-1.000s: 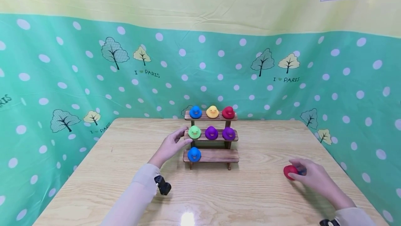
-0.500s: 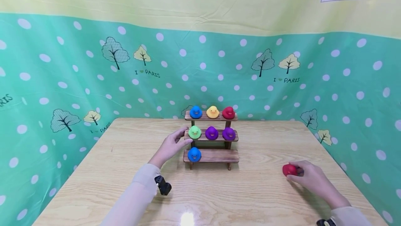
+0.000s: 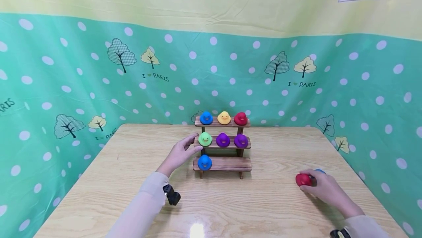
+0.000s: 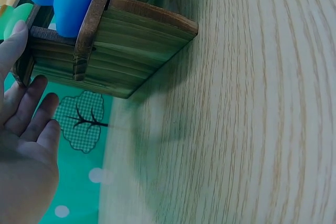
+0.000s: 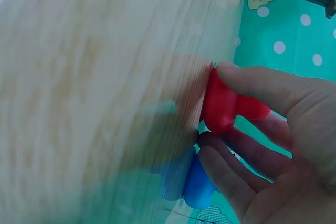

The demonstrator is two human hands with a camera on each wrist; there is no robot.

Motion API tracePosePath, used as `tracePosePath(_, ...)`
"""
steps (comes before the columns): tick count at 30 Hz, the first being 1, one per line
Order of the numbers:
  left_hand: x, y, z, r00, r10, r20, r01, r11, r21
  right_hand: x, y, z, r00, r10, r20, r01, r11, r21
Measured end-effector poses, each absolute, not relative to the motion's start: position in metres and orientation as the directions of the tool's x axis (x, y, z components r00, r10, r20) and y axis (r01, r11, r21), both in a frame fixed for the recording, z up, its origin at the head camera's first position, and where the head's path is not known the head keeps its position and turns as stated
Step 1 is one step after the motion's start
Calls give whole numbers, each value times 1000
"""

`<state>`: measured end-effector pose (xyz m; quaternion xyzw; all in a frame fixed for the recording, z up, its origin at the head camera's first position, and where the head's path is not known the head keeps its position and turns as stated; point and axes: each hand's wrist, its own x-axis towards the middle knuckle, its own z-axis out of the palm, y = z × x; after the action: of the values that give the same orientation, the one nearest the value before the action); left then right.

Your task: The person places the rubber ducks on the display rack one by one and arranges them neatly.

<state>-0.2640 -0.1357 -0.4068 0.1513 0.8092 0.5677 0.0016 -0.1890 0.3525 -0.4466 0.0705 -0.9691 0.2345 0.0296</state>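
At the right of the table, my right hand [image 3: 324, 190] pinches a red rubber duck [image 3: 302, 180] between thumb and fingers, low at the tabletop. Behind that hand a blue duck [image 3: 319, 171] is partly hidden; the right wrist view shows this blue duck [image 5: 199, 184] beside the curled lower fingers. My left hand [image 3: 180, 155] holds the left end of the three-tier wooden display stand [image 3: 230, 163], thumb in front of the middle board and fingers behind. On the bottom tier, a blue duck [image 3: 204, 163] sits at the left end, bare board to its right.
The middle tier carries a green duck [image 3: 205, 139] and two purple ducks [image 3: 223, 140]. On top stand a blue duck [image 3: 206, 118], a yellow duck [image 3: 224, 118] and a red duck [image 3: 240, 119]. A patterned curtain [image 3: 230, 65] hangs behind the wooden table [image 3: 270, 208].
My right hand has shifted slightly left with the red duck, which has turned in its fingers. The blue duck now shows behind the hand. My left hand has stayed at the stand.
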Motion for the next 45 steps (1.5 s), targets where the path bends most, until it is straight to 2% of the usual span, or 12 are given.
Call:
tracePosePath(5,-283,-141,-431,-957,234,171,243,326,914,-189,351,-447,-986,-133,97,-163,877,-452)
tracePosePath(10,-284,-142,-431,-961,231,155,228,336,914,-189,349,-447,-982,-149,115,-186,867,-463)
tracePosePath(20,-285,-142,-432,-958,239,159,234,329,915,-190,335,-434,-987,-146,72,-162,845,-510)
tracePosePath(36,-284,-142,-431,-962,230,149,222,334,916,-199,286,-424,-951,-250,184,-310,789,-531)
tracePosePath(45,-284,-142,-432,-962,230,148,220,332,917,-206,254,-424,-897,-339,284,-441,735,-515)
